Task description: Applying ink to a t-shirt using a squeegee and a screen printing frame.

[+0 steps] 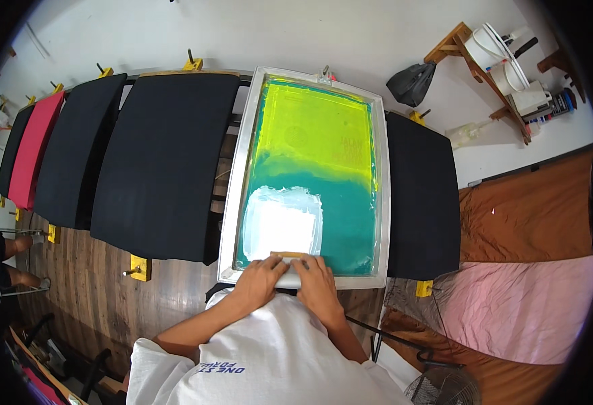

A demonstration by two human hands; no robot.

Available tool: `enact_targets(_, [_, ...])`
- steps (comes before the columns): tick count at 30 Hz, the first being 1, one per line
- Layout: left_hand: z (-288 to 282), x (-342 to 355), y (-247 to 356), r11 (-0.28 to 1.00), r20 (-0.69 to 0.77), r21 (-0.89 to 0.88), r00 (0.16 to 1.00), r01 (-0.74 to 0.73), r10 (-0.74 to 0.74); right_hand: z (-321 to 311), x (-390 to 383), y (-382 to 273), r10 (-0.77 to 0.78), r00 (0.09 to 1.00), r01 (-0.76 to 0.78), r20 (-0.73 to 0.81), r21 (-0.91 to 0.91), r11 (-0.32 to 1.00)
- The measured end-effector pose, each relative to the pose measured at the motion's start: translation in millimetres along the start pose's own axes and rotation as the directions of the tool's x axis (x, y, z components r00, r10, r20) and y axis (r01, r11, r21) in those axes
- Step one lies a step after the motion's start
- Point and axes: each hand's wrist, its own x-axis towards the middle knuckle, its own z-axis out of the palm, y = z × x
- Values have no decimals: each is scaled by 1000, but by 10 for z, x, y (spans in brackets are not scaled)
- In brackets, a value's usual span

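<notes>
A screen printing frame (384, 162) with a silver metal rim lies over one of the boards in front of me. Its mesh (344, 216) is green, with a bright yellow-green coating (310, 118) over the far half. White ink (279, 216) is spread in a thick-edged patch at the near left of the mesh. At the near edge, my left hand (263, 278) and my right hand (315, 275) are closed side by side on a squeegee (287, 254), of which a strip of wooden edge shows. The fingers cover most of it. The squeegee's blade is hidden.
Black-covered boards (165, 162) and a pink one (34, 152) stand in a row to the left, another black board (423, 196) to the right. Yellow clamps (140, 268) jut from their ends. A wall shelf (485, 81) holds white tubs; a fan (443, 386) stands lower right.
</notes>
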Motion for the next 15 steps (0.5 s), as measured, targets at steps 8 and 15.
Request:
enact_targets(8, [-359,681,-272,999,-171,-17,984,41,-43,-120,834,151,-49,997,43,-64,-84,996])
enact_targets(15, [-147,411,-338,1000,-120,17,993,18,-16,60,631,133,-4,1000,4,-7,-8,1000])
